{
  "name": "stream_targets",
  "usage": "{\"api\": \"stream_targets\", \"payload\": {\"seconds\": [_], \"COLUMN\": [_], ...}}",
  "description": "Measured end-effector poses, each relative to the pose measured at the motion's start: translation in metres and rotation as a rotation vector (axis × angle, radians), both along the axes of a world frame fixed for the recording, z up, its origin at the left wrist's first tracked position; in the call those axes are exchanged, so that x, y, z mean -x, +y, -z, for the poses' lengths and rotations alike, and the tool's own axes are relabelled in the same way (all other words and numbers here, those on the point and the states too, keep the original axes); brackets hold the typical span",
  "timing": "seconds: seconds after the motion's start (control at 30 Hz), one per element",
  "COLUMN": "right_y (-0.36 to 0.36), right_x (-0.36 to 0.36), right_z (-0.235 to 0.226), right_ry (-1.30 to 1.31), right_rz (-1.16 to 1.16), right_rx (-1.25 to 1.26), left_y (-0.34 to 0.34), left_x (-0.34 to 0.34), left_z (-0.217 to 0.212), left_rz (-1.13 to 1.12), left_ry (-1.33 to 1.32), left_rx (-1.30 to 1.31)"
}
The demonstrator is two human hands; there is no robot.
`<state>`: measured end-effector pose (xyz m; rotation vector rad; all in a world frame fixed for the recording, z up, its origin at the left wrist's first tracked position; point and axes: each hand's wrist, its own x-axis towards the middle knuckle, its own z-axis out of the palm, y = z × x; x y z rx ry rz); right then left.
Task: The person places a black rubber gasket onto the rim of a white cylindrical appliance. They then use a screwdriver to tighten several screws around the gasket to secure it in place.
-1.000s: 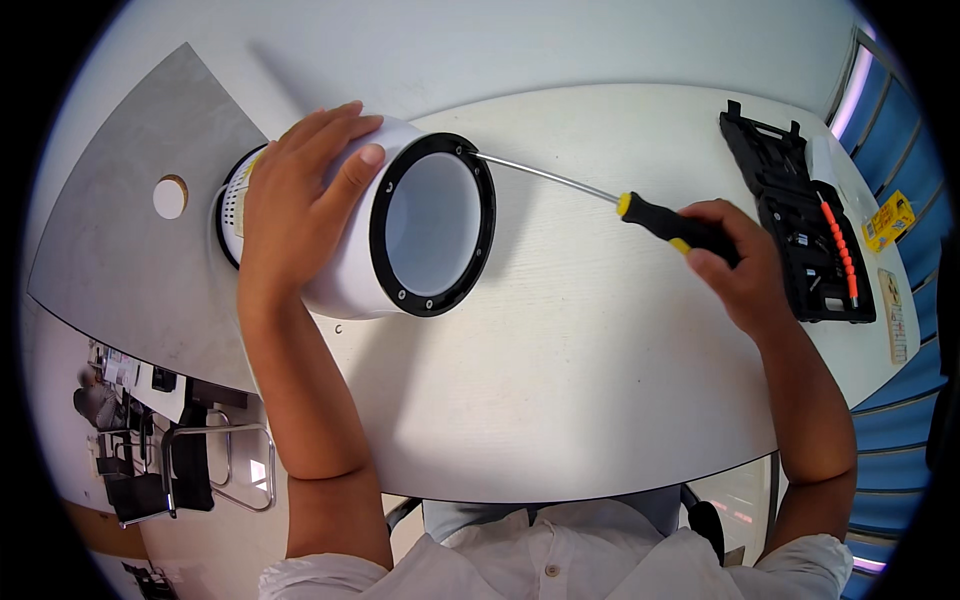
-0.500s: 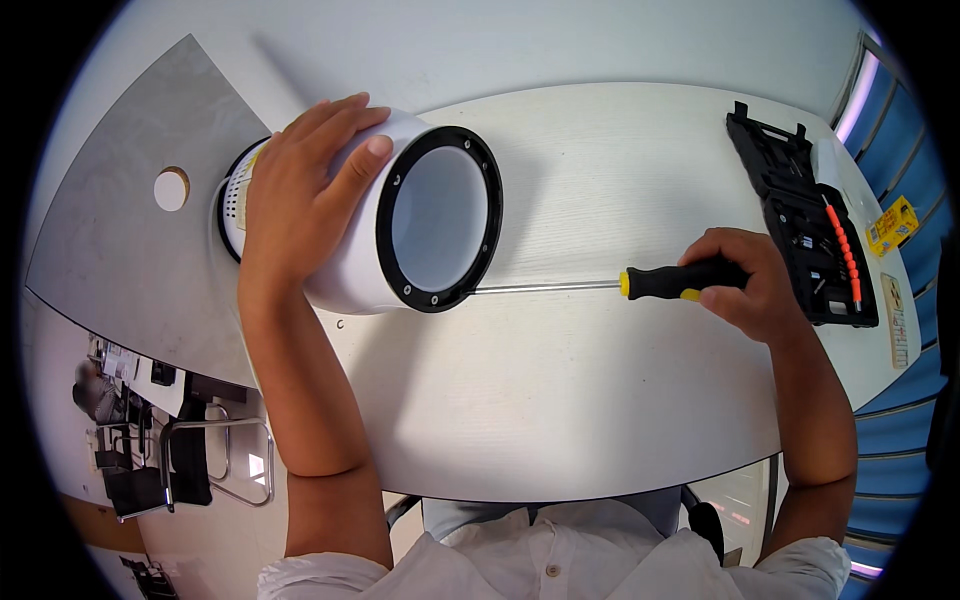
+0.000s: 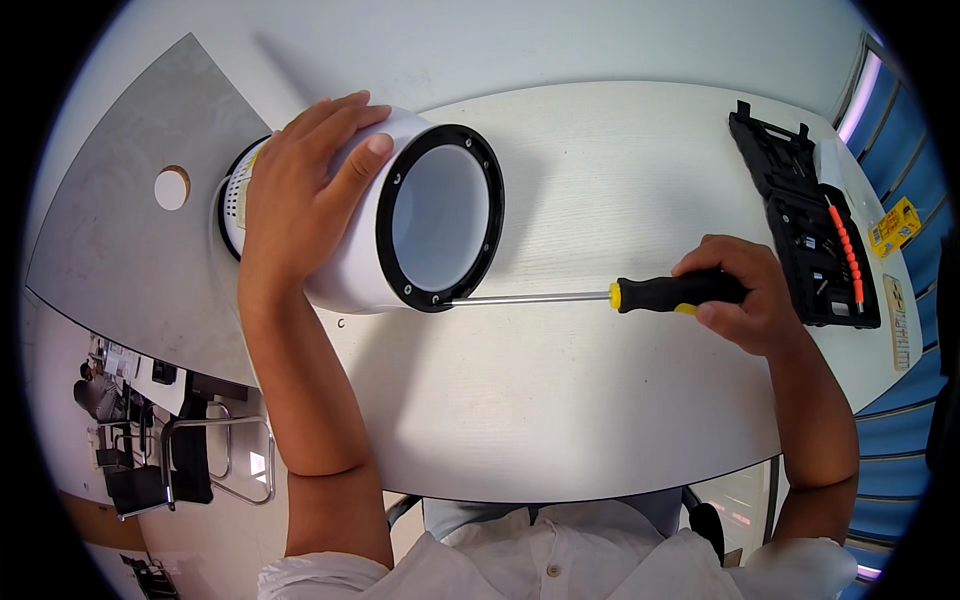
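Note:
A white cylindrical appliance (image 3: 352,272) lies on its side at the left of the table, its open end facing right. Around that opening runs a black ring (image 3: 494,205) with several small screws. My left hand (image 3: 300,200) is closed over the cylinder's side, fingers over the top and thumb toward the ring. My right hand (image 3: 752,295) grips the black and yellow handle of a long screwdriver (image 3: 560,297). Its shaft points left, with the tip at a screw on the lower part of the ring. A small dark C-shaped piece (image 3: 341,323) rests on the table below the cylinder.
An open black tool case (image 3: 815,250) with bits and an orange flexible shaft (image 3: 845,245) lies at the right. Beyond it are a yellow box (image 3: 894,226) and a flat strip (image 3: 899,310). A grey tabletop (image 3: 130,240) with a round hole adjoins at the left.
The screwdriver's tip has shifted slightly left along the ring's lower edge to a screw, and my right hand has moved slightly left with it. My left hand stays on the cylinder.

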<state>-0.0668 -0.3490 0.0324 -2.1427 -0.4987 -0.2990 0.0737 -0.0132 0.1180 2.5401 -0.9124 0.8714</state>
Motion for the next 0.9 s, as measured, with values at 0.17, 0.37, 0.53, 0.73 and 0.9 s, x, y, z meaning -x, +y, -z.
{"api": "stream_targets", "payload": {"seconds": [0.17, 0.37, 0.53, 0.73, 0.9], "right_y": [0.002, 0.002, 0.011, 0.031, 0.046], "right_x": [0.000, 0.001, 0.008, 0.038, 0.055], "right_z": [0.000, 0.001, -0.009, -0.028, -0.034], "right_ry": [-0.014, -0.143, -0.628, -0.513, -0.347], "right_rz": [0.010, 0.017, 0.005, -0.011, 0.041], "right_rx": [0.013, 0.108, 0.311, 0.372, 0.411], "left_y": [0.000, -0.002, -0.002, 0.000, 0.000], "left_x": [0.000, 0.001, 0.002, 0.000, 0.002], "left_z": [0.000, 0.000, -0.002, 0.001, 0.001], "left_rz": [-0.003, 0.011, 0.029, 0.034, 0.025], "left_ry": [0.002, 0.010, 0.011, -0.028, -0.057], "left_rx": [-0.002, 0.016, 0.029, 0.020, 0.001]}}
